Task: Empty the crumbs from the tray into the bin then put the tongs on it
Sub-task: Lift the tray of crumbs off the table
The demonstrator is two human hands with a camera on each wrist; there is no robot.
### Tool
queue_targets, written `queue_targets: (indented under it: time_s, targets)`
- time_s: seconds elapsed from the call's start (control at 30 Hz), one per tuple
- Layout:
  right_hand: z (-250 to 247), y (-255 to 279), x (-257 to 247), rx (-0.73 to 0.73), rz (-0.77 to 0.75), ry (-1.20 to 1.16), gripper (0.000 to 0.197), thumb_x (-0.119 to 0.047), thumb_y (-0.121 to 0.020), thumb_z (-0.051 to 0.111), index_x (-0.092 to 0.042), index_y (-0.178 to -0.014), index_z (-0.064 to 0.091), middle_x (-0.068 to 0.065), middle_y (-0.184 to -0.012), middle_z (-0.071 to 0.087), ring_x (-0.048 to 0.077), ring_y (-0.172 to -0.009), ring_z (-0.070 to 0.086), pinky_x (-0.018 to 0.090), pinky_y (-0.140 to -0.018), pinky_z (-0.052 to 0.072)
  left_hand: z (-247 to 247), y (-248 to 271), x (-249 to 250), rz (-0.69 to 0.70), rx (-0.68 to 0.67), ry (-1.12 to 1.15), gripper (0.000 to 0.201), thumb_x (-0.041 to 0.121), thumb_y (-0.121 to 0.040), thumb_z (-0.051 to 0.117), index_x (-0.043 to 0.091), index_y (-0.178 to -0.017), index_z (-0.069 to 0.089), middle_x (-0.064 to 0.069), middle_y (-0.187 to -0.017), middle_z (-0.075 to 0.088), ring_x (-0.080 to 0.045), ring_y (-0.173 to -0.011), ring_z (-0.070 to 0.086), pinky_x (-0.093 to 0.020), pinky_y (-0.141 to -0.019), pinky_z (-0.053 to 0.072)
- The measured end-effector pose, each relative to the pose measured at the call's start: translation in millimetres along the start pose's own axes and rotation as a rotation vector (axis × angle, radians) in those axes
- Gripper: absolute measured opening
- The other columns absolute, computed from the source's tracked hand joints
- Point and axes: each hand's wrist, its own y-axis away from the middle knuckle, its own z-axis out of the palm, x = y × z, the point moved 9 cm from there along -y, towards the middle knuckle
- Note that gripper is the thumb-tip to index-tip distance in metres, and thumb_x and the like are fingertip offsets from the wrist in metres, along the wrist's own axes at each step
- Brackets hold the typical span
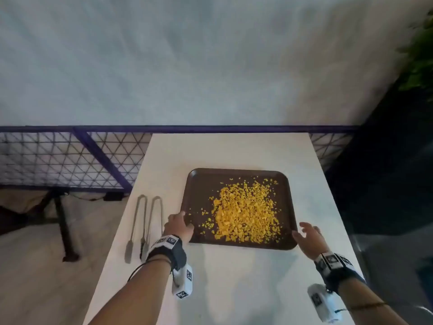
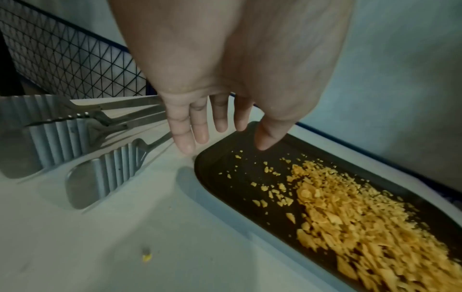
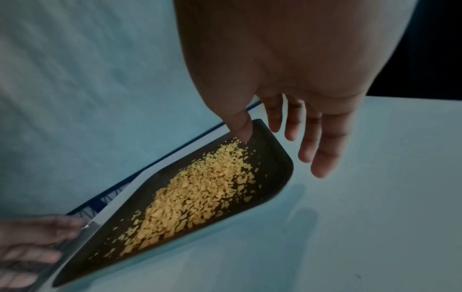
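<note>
Tray [image 1: 199, 184] between left hand [image 1: 179, 225], right hand [image 1: 309, 238]

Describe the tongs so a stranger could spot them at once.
Start at the white table and find the brown tray of yellow crumbs. The tongs lie just left of it: two slim metal pairs, the only shiny things there.

Left hand [image 1: 179, 225]: reached forward, fingers [image 2: 200, 126] straight and spread, thumb apart.
Right hand [image 1: 308, 235]: reached forward, fingers [image 3: 310, 142] loosely extended, holding nothing.
</note>
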Motion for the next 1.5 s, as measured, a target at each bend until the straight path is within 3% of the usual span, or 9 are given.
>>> queue_targets:
  time_s: [0.13,0.3,0.47,0.6,0.7,0.83,1.13,1.33,1.5]
  targets:
    - [16,-28,12,-0.019,0.089,0.019,0.054,-0.022,-0.097,0.054,0.000,-0.144,0.041,0.020,-0.139,0.053,0.032,-0.132,0.044,0.042,-0.113,0.033,5,-23,-10,-0.087,-0.006,-0.061,0.059,0.028,-0.090,0.056,0.019,-0.145,0.038,-0.010,-0.141,0.046,-0.033,-0.119,0.056,-0.041,-0.097,0.048]
    - [26,-44,22,0.020,0.107,0.033,0.040,-0.014,-0.090,0.055,-0.006,-0.129,0.058,0.020,-0.118,0.067,0.039,-0.100,0.065,0.051,-0.089,0.055,15,-31,-18,-0.150,-0.026,-0.114,0.057,0.022,-0.090,0.057,0.015,-0.142,0.036,-0.012,-0.138,0.044,-0.035,-0.118,0.055,-0.041,-0.093,0.045]
    - [17,-32,21,0.012,0.167,0.053,0.032,-0.006,-0.089,0.053,-0.009,-0.120,0.062,0.016,-0.110,0.070,0.036,-0.099,0.066,0.042,-0.090,0.054,14,-34,-22,-0.126,-0.029,-0.110,0.054,0.017,-0.087,0.060,0.012,-0.138,0.044,-0.012,-0.135,0.049,-0.034,-0.120,0.054,-0.041,-0.097,0.044]
    - [6,-22,27,-0.008,0.129,0.032,0.029,-0.005,-0.087,0.059,-0.011,-0.115,0.064,0.006,-0.098,0.067,0.028,-0.088,0.064,0.032,-0.076,0.049,6,-29,-24,-0.070,-0.029,-0.080,0.049,0.014,-0.085,0.055,0.016,-0.134,0.051,-0.009,-0.129,0.057,-0.033,-0.115,0.057,-0.040,-0.095,0.046]
    - [-2,-12,32,-0.007,0.079,-0.016,0.028,-0.005,-0.085,0.061,-0.014,-0.111,0.063,0.009,-0.103,0.071,0.029,-0.086,0.066,0.039,-0.080,0.055,1,-13,-24,-0.013,-0.006,-0.048,0.042,0.010,-0.090,0.050,0.017,-0.132,0.052,-0.008,-0.126,0.058,-0.031,-0.113,0.057,-0.039,-0.093,0.044]
    - [-13,15,41,0.004,0.029,-0.120,0.028,-0.003,-0.086,0.059,-0.018,-0.109,0.057,0.011,-0.105,0.072,0.031,-0.090,0.069,0.048,-0.081,0.058,-10,23,-28,0.034,0.066,0.037,0.042,0.009,-0.096,0.047,0.017,-0.137,0.048,-0.007,-0.133,0.055,-0.030,-0.119,0.055,-0.040,-0.100,0.042]
    - [-31,118,68,-0.008,-0.123,-0.361,0.034,0.000,-0.088,0.057,-0.027,-0.109,0.060,0.010,-0.107,0.072,0.030,-0.091,0.070,0.041,-0.067,0.057,-27,142,-65,0.146,0.161,0.251,0.037,0.011,-0.100,0.047,0.023,-0.135,0.051,0.003,-0.131,0.056,-0.023,-0.124,0.053,-0.044,-0.108,0.041]
    - [-35,188,87,-0.065,-0.247,-0.437,0.027,-0.012,-0.092,0.063,-0.031,-0.110,0.067,0.002,-0.105,0.075,0.025,-0.098,0.071,0.053,-0.088,0.056,-31,247,-87,0.154,0.174,0.356,0.035,0.009,-0.102,0.045,0.017,-0.136,0.049,0.003,-0.123,0.050,-0.020,-0.118,0.051,-0.036,-0.104,0.040]
    - [-28,244,96,-0.039,-0.304,-0.461,0.024,-0.006,-0.095,0.058,-0.025,-0.107,0.067,-0.002,-0.096,0.077,0.019,-0.091,0.074,0.036,-0.077,0.060,-30,308,-130,0.152,0.254,0.370,0.039,0.003,-0.099,0.048,0.013,-0.137,0.049,0.004,-0.120,0.048,-0.015,-0.109,0.046,-0.030,-0.096,0.035]
